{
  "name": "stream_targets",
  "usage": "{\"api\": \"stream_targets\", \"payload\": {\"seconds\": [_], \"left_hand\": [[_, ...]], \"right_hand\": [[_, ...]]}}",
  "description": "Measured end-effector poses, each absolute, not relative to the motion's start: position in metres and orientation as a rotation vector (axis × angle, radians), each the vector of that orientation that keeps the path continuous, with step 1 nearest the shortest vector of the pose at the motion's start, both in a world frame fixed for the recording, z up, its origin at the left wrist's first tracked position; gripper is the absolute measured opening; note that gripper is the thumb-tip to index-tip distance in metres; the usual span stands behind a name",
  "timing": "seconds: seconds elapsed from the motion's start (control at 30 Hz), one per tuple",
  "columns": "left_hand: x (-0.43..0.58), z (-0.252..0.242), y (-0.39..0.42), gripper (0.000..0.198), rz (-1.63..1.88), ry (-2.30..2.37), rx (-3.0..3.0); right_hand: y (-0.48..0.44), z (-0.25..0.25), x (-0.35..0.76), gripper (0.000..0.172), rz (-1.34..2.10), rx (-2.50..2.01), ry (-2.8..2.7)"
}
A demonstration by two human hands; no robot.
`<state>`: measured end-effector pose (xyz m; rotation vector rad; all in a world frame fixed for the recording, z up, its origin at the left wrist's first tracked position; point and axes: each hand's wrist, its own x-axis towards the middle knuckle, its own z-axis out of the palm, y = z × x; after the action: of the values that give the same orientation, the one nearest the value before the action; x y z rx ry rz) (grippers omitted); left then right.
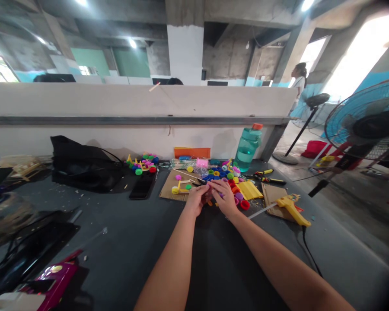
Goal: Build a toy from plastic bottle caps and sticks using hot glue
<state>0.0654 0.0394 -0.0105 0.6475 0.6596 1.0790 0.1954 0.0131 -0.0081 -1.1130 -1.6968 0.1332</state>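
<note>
My left hand (197,198) and my right hand (223,195) meet over the grey table, fingers curled together around a small piece I cannot make out. They hover at the near edge of a pile of coloured bottle caps (225,175). A piece of cardboard (168,188) beside my left hand carries a small stick-and-cap model (180,188). A folded yellow sheet (250,190) lies just right of my right hand.
A yellow glue gun (291,208) rests on a board at the right, cable trailing toward me. A teal water bottle (247,150), black phone (143,186), black bag (84,166) and another cap model (142,164) stand further back. A blue fan (366,121) is at right.
</note>
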Motion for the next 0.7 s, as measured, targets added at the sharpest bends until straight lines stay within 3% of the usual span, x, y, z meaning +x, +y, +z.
{"api": "stream_targets", "payload": {"seconds": [0.43,0.7], "left_hand": [[0.0659,-0.0102,0.0391,0.022,1.064,0.683,0.66],[0.0655,-0.0111,0.0394,0.02,1.031,0.689,0.665]], "right_hand": [[0.0142,-0.0107,0.1956,0.039,0.231,-1.095,-1.692],[0.014,-0.0108,0.1963,0.033,0.249,-1.097,-1.633]]}}
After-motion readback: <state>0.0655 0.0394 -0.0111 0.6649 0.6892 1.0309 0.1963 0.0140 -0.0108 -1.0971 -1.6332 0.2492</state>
